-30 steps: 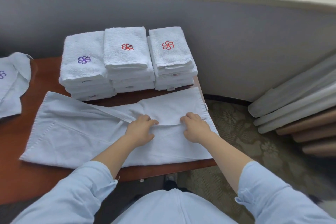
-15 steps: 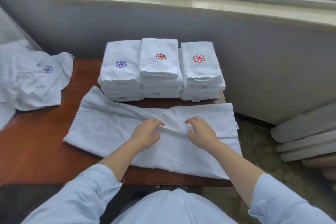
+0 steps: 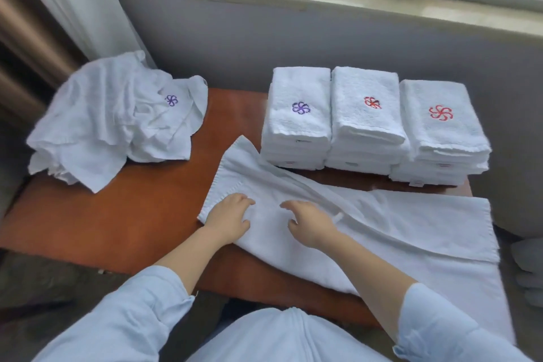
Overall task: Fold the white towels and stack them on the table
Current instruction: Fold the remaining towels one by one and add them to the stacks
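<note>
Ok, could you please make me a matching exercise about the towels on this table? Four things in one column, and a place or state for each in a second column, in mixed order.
Things
1. heap of unfolded towels
2. spread-out towel
3. left stack of folded towels
4. right stack of folded towels

Places or states
a. neat, red emblem on top
b. lies long across the near edge of the table, partly folded
c. crumpled, at the table's far left
d. neat, purple emblem on top

Pairs: 1-c, 2-b, 3-d, 4-a
</note>
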A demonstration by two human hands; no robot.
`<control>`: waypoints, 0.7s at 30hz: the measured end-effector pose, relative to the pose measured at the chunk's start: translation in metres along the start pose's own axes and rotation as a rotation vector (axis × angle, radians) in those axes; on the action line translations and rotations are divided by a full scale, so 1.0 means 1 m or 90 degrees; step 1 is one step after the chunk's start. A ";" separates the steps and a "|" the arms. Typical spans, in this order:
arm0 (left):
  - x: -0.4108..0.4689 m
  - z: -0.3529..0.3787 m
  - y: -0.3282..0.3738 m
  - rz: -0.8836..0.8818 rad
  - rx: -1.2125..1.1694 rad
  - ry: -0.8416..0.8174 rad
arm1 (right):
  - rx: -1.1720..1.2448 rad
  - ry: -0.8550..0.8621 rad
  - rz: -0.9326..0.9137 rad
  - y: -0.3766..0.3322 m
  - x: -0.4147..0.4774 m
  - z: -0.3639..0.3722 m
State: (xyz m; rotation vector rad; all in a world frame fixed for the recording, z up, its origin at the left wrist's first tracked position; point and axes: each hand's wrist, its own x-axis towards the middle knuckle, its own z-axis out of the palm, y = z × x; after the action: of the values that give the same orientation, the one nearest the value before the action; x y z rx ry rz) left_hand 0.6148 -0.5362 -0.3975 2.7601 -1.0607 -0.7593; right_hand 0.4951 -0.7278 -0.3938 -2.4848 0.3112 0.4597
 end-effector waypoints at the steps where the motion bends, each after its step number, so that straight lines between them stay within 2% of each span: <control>1: 0.001 -0.002 -0.011 0.018 0.027 -0.021 | 0.005 -0.014 0.016 -0.009 0.006 0.006; 4: 0.008 -0.010 -0.037 0.041 0.080 -0.043 | 0.019 -0.024 0.056 -0.032 0.023 0.022; 9: 0.017 -0.019 -0.073 0.070 0.066 -0.111 | 0.029 0.034 0.123 -0.064 0.050 0.039; 13: 0.017 -0.022 -0.097 0.085 0.037 -0.144 | 0.008 0.012 0.152 -0.081 0.061 0.048; 16: 0.025 -0.034 -0.107 0.081 -0.004 -0.083 | 0.033 0.038 0.190 -0.089 0.064 0.047; 21: 0.044 -0.056 -0.115 0.026 -0.047 0.088 | 0.061 0.205 0.182 -0.101 0.070 0.035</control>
State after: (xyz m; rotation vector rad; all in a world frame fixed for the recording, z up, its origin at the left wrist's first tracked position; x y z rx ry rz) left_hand 0.7389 -0.4828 -0.3961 2.6760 -1.0375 -0.5807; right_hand 0.5826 -0.6345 -0.3974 -2.4245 0.8045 0.1471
